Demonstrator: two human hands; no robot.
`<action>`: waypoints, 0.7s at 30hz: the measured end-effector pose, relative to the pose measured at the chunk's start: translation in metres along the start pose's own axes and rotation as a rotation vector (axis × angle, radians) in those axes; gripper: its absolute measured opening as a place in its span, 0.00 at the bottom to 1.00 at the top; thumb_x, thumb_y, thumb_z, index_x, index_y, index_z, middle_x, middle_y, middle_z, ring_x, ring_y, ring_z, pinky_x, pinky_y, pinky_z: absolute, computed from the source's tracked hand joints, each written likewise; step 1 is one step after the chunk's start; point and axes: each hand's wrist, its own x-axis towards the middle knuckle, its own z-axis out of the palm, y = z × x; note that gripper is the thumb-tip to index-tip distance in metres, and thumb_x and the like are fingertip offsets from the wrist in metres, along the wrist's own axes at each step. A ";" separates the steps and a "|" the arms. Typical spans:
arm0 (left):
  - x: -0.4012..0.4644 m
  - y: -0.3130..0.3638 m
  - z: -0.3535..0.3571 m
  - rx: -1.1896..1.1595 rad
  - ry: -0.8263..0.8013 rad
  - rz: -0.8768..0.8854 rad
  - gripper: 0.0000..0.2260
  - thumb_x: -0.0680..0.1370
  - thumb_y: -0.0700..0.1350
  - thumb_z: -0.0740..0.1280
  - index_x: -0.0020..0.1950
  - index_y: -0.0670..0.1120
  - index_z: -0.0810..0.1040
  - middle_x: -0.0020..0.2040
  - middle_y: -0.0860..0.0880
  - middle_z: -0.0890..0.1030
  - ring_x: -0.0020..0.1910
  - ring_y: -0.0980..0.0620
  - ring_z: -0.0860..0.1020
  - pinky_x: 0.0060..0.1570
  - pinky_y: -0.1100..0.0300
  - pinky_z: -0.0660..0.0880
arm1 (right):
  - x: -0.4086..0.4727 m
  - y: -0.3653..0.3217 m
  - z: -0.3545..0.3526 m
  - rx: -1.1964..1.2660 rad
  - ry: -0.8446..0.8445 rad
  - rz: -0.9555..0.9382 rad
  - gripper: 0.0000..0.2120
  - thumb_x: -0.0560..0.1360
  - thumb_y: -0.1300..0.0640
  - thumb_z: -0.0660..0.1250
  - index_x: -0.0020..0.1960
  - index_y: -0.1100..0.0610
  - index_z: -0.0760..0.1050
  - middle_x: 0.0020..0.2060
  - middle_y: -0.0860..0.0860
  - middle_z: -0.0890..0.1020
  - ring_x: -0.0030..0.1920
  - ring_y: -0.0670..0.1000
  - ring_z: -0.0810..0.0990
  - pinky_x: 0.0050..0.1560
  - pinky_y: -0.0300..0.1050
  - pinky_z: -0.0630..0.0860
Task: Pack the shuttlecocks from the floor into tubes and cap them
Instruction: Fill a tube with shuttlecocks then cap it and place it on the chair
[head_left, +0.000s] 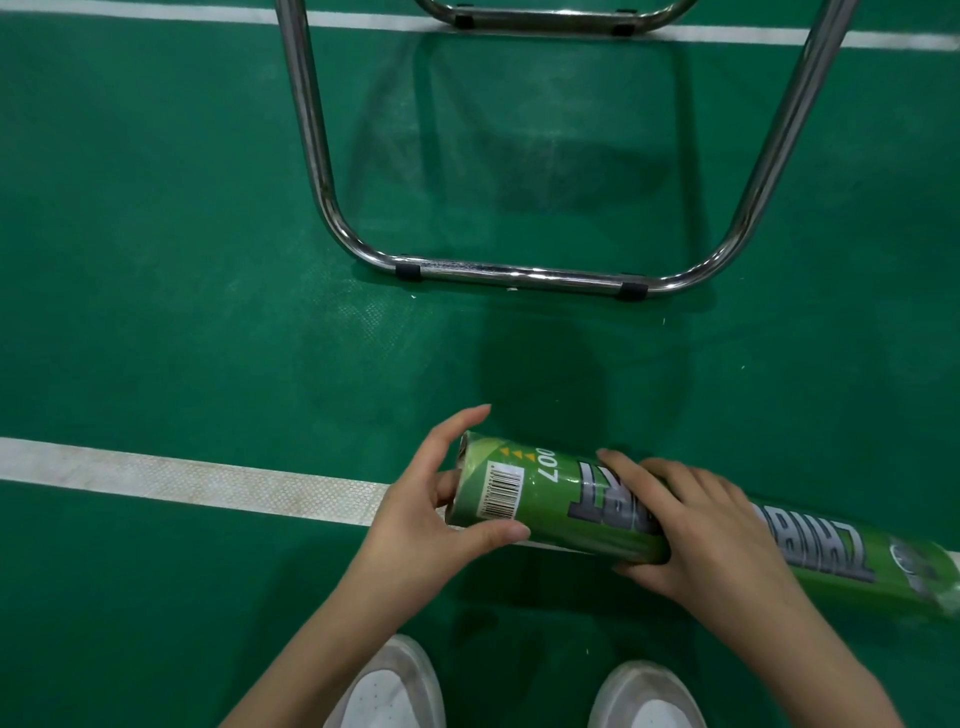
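Note:
A long green shuttlecock tube (566, 499) with grey lettering and a barcode label lies across my view, held roughly level above the floor. My right hand (696, 530) grips its middle with fingers curled over the top. My left hand (441, 499) is at the tube's left end, thumb under the barcode and fingers spread around the rim. Whether a cap sits on that end is hidden by my fingers. No loose shuttlecocks are in view.
Green court floor (208, 260) with a white line (182, 480) running under the tube and another at the top. A chrome tubular chair frame (519, 273) stands just ahead. My two white shoes (389, 691) are at the bottom edge.

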 end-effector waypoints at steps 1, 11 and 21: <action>0.000 0.001 0.000 -0.006 0.007 0.005 0.37 0.66 0.33 0.75 0.63 0.65 0.66 0.42 0.51 0.85 0.42 0.55 0.83 0.44 0.70 0.73 | 0.000 0.000 0.000 0.000 0.002 -0.001 0.54 0.45 0.42 0.81 0.68 0.47 0.65 0.48 0.49 0.80 0.44 0.54 0.80 0.45 0.51 0.78; 0.004 -0.002 -0.002 -0.117 -0.069 0.051 0.35 0.72 0.31 0.69 0.67 0.63 0.62 0.45 0.43 0.84 0.43 0.52 0.82 0.45 0.66 0.76 | 0.002 -0.003 -0.003 0.027 0.041 -0.021 0.52 0.46 0.45 0.82 0.68 0.47 0.65 0.48 0.49 0.79 0.45 0.55 0.80 0.47 0.51 0.77; 0.005 0.014 -0.010 -0.009 -0.005 0.186 0.37 0.72 0.39 0.71 0.69 0.71 0.59 0.54 0.47 0.82 0.50 0.52 0.82 0.54 0.63 0.75 | 0.010 -0.008 -0.015 0.052 0.102 -0.027 0.53 0.48 0.43 0.81 0.69 0.47 0.63 0.49 0.49 0.79 0.47 0.54 0.80 0.47 0.49 0.77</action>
